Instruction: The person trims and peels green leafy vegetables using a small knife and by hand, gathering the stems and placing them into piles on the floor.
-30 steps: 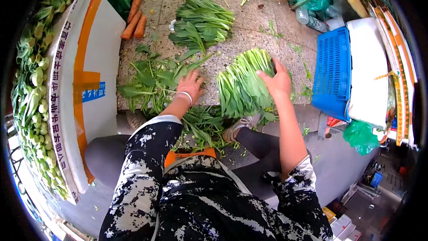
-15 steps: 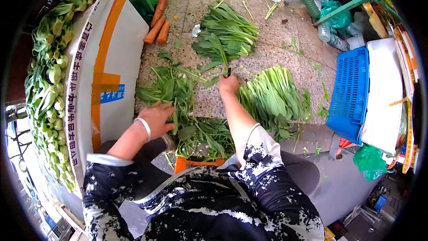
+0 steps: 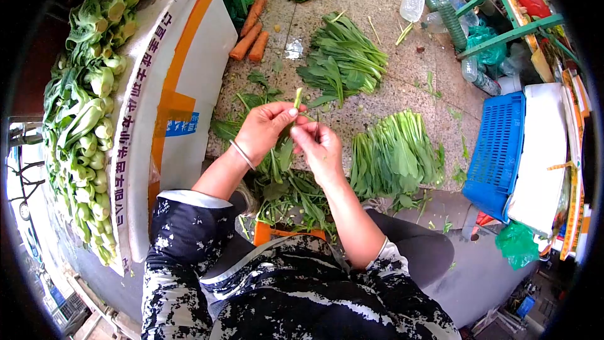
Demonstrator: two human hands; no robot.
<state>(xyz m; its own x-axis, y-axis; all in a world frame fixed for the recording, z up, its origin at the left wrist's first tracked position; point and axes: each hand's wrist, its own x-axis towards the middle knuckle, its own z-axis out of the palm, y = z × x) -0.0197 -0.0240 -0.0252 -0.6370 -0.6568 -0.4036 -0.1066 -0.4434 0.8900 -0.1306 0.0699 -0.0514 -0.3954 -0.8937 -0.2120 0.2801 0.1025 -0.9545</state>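
My left hand [image 3: 265, 131] is closed round a leafy green stalk [image 3: 297, 97], its pale cut end pointing up. Close beside it, my right hand [image 3: 319, 148] is closed on a small knife [image 3: 317, 124], mostly hidden by the fingers, and touches the stalk area. Beneath my hands lie loose greens [image 3: 286, 194], partly over the slab's front edge. A neat row of greens [image 3: 396, 156] rests to the right of my right hand, pale ends up. Behind my hands is another pile of greens [image 3: 345, 56].
A white foam box [image 3: 189, 69] with leafy vegetables [image 3: 88, 145] stands at left. Carrots [image 3: 251, 36] lie by it on the stone slab [image 3: 402, 82]. At right are a blue basket [image 3: 497, 151], plastic bottles [image 3: 413, 2], a green frame [image 3: 513, 30] and a green bag [image 3: 517, 245].
My left hand has come up from the loose greens with a stalk. My right hand left the row of greens, took hold of the knife and came beside my left. The view has shifted.
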